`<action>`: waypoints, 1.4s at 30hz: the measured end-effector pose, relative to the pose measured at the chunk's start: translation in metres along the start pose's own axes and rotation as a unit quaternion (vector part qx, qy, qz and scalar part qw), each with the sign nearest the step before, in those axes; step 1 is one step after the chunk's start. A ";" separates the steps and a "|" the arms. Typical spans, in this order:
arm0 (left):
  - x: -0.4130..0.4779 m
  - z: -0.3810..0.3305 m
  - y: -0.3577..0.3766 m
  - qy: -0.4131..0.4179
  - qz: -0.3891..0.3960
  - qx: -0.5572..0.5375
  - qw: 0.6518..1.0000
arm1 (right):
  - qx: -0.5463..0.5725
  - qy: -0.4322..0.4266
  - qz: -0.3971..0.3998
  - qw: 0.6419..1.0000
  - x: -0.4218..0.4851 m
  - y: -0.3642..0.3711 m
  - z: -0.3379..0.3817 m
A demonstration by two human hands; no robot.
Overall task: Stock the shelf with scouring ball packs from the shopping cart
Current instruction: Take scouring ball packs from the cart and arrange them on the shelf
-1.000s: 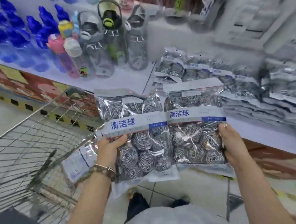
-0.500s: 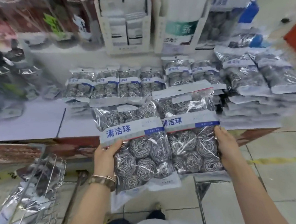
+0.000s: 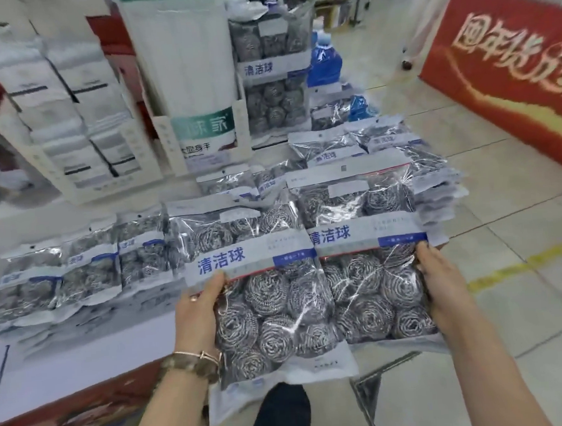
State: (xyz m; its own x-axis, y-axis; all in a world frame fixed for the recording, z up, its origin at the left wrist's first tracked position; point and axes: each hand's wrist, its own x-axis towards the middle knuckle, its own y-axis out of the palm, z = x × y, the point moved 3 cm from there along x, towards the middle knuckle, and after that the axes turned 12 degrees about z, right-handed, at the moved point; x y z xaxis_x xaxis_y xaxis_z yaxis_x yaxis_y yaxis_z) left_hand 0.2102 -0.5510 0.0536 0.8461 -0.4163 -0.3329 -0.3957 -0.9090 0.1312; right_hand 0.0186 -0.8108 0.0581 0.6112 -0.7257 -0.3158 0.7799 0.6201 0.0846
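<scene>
**Steel scouring balls, one pack in each hand, at the shelf's front edge**

From the head camera, your left hand (image 3: 198, 313) grips the left pack (image 3: 272, 300) of scouring balls by its left side. The thumb is across the clear film just under the white-and-blue label band, and the fingers are curled out of sight behind. Your right hand (image 3: 441, 284) is clamped the same way on the right side of the right pack (image 3: 367, 273). The two packs are side by side in the air and meet along their inner edges (which one overlaps the other is hard to tell). The left pack sits a little lower. A bracelet (image 3: 196, 358) circles your left wrist.

Both packs are above the front corner of the white shelf (image 3: 83, 353), partly over the tiled floor (image 3: 529, 312). On the shelf to the left, a row of matching packs (image 3: 87, 269) leans back in overlapping order. Just behind your right pack, more packs lie in a flat stack (image 3: 430, 175) at the shelf's right end. Further back, one larger pack (image 3: 272, 77) stands upright beside a tall white package with a green band (image 3: 194, 85). White boxed goods (image 3: 76, 104) fill a display tray to its left. A red banner with pale lettering (image 3: 507, 47) stands across the aisle at upper right.
</scene>
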 end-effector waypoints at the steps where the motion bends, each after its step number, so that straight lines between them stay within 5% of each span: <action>1: 0.009 -0.006 0.013 -0.001 0.009 -0.001 1.000 | 0.001 -0.002 -0.005 1.000 0.011 -0.006 0.006; 21: 0.189 -0.066 0.195 -0.007 0.068 0.064 0.996 | 0.038 0.010 -0.057 0.998 0.223 -0.102 0.115; 42: 0.244 -0.033 0.302 -0.092 -0.077 0.097 0.988 | -0.027 0.175 0.157 0.972 0.421 -0.165 0.129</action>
State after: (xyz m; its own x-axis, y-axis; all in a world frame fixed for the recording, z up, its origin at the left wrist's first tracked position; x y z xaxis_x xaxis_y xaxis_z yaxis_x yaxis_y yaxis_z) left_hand 0.3087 -0.9277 0.0428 0.8296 -0.2459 -0.5013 -0.3428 -0.9330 -0.1097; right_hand 0.1644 -1.2574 0.0333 0.7277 -0.3588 -0.5845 0.5485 0.8161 0.1820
